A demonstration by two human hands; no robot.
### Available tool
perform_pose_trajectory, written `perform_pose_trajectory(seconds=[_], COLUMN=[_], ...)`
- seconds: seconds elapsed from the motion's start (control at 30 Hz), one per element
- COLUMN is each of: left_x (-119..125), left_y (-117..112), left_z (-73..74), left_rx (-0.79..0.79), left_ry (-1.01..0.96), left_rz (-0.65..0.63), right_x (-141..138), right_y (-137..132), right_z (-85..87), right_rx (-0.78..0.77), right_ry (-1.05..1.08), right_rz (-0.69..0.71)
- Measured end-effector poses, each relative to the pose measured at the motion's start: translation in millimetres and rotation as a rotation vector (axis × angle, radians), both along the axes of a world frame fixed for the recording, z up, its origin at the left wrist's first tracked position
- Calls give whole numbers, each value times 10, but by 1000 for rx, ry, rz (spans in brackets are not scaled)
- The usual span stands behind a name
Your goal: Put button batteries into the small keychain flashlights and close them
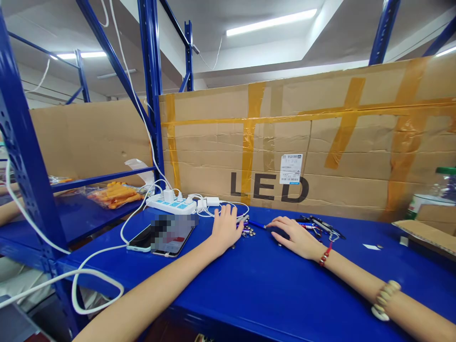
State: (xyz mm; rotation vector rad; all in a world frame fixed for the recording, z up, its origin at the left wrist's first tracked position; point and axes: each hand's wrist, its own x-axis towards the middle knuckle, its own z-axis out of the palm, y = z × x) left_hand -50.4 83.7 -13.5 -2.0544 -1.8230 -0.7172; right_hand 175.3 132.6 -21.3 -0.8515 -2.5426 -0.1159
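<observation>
My left hand (228, 229) rests palm down on the blue tabletop, its fingers spread beside a small pile of shiny metal pieces (248, 232). Part of that pile is hidden by the hand. A slim blue pen-like stick (257, 224) lies between my hands. My right hand (294, 236) is low over the table with fingers stretched and thumb apart. Its fingertips are close to the stick's right end; whether they touch it I cannot tell. Behind the right hand lies a cluster of dark and blue pen-like items (318, 226).
Left of my left hand are two phones (174, 247) and a white power strip (171, 204) with chargers and looping cables. A large cardboard sheet (213, 156) stands along the back. At right are an open carton (425, 235) and a green-capped bottle (445, 183). Blue rack posts (30, 142) rise at left.
</observation>
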Motion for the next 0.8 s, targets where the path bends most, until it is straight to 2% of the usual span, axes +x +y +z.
perform_pose_trajectory(seconds=[0.13,0.23,0.4,0.53,0.63,0.7,0.8], left_x=[-171,-412,-827,-1017,-1042,-1002,-874], left_y=[14,63,157,194,188,177,172], left_z=[94,190,239,207,210,213,191], left_rx=[-64,-147,-318,-411,-394,-306,-84], left_ry=[66,-2,-215,-315,-295,-227,-102], left_rz=[356,596,805,864,875,825,722], right_x=[3,4,11,27,38,40,37], right_y=[15,35,67,92,111,120,129], right_z=[-7,-13,-31,-59,-77,-84,-89], right_rx=[-12,-17,-9,-1,-6,-9,-4], right_ry=[-16,-37,-40,-48,-58,-62,-57], right_rz=[-10,-17,-2,7,3,9,16])
